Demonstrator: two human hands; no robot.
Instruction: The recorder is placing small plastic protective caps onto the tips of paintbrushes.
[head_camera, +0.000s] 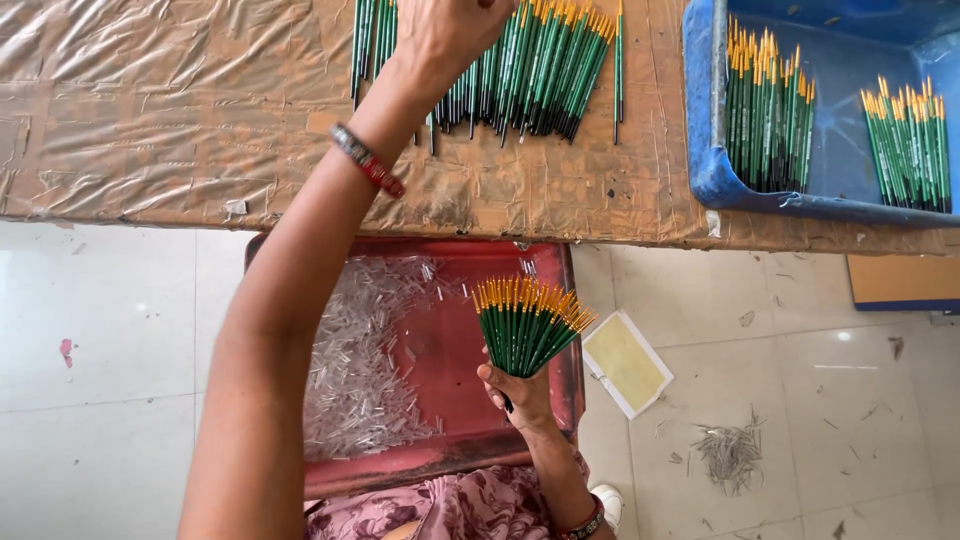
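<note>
While fanned in right hand (520, 395), brush bundle (527, 322); brush pile (540, 65) under left hand (445, 30).

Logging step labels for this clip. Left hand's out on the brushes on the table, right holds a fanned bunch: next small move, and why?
Probably the left hand closes on a few loose brushes and draws them back toward the bunch in the right hand. The left hand already rests on the row spread across the table, and the right holds its fan upright over the red tray.
</note>
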